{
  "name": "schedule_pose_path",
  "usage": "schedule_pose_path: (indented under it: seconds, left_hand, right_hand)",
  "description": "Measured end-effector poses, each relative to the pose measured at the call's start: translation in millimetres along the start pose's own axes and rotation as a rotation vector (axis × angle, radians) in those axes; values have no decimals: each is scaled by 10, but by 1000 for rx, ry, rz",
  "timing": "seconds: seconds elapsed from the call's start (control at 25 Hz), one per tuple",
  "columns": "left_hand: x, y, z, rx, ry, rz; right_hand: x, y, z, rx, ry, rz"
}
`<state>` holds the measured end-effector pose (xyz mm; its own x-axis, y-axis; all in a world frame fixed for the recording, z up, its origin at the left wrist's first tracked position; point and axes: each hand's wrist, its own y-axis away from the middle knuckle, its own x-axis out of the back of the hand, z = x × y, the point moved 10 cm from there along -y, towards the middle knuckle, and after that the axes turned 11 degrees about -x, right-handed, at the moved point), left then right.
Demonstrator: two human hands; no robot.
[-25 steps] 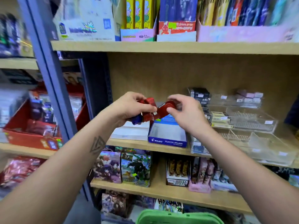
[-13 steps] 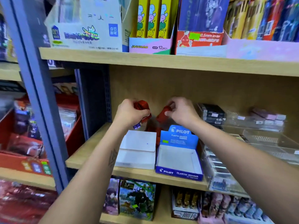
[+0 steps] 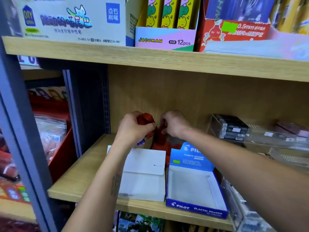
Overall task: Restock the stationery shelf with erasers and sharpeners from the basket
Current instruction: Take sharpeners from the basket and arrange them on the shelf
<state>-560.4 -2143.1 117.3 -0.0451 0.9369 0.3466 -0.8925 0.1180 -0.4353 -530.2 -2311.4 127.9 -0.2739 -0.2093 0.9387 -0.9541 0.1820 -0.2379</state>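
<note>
Head view: left hand [image 3: 135,129] curled tight round a red item [image 3: 145,119], raised over the back of the wooden shelf [image 3: 80,178]. Right hand [image 3: 173,124] pinches a second red item [image 3: 161,131] that stands on red stock behind the open blue Pilot eraser box [image 3: 197,210]; white box [image 3: 143,181] just left of it.

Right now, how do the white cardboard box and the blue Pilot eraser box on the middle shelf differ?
The white cardboard box is plain and closed by a flap; the blue Pilot eraser box is printed, its lid standing up, tray empty. The white one sits left, the blue one right. Both rest side by side at the wooden shelf's front edge.
</note>
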Motion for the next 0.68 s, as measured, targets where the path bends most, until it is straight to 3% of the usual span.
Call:
schedule_pose_path:
  seconds: [0.68]
  left_hand:
    - [-114, 99, -66, 29, -15, -72]
  right_hand:
    - [-77, 80, -65, 32, 94, -158]
